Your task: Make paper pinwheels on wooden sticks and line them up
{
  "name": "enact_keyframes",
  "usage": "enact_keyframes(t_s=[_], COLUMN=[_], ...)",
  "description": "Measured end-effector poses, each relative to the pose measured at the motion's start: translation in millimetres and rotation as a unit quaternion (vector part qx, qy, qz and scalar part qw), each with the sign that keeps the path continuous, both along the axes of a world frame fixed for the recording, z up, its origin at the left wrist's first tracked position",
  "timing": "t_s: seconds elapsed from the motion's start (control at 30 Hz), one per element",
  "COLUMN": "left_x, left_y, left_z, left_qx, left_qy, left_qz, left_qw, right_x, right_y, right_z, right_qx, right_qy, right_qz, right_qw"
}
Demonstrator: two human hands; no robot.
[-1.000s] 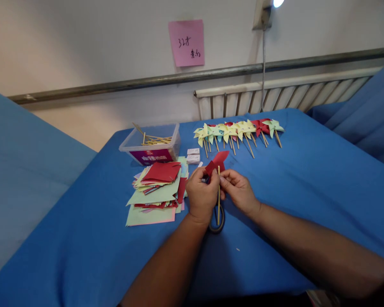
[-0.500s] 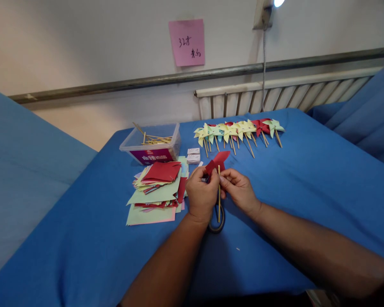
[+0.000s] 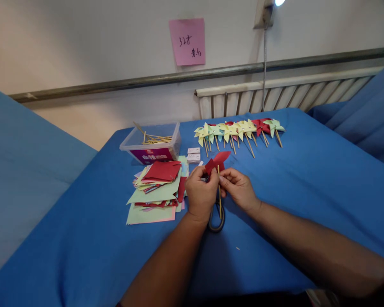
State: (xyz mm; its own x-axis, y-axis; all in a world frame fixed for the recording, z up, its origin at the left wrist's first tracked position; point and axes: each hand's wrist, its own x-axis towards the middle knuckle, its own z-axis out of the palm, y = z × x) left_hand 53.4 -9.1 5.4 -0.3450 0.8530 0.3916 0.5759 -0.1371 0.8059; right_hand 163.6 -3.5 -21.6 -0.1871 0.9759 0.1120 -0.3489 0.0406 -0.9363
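You are pinching a red pinwheel [image 3: 216, 162] against its stick [image 3: 219, 192] with both hands' fingers [image 3: 224, 181]; finished pinwheels [image 3: 238, 130] are lining up behind, and a paper stack [image 3: 156, 187] is waiting.

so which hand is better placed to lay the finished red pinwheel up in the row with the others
Probably the right hand. It pinches the wooden stick under the red pinwheel, and the row of pinwheels lies beyond it, to its side. The left hand sits nearer the paper stack.
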Motion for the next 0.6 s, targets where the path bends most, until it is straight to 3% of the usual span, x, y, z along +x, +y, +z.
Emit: enact_keyframes(t_s=[0.6], left_x=[0.8], left_y=[-1.1], left_z=[1.2], left_qx=[0.010], left_qy=[-0.014], left_qz=[-0.006], left_qw=[1.000], right_x=[-1.8], right_y=[0.2], right_z=[-1.3], right_qx=[-0.009], right_qy=[0.005], right_qz=[0.003], right_qw=[1.000])
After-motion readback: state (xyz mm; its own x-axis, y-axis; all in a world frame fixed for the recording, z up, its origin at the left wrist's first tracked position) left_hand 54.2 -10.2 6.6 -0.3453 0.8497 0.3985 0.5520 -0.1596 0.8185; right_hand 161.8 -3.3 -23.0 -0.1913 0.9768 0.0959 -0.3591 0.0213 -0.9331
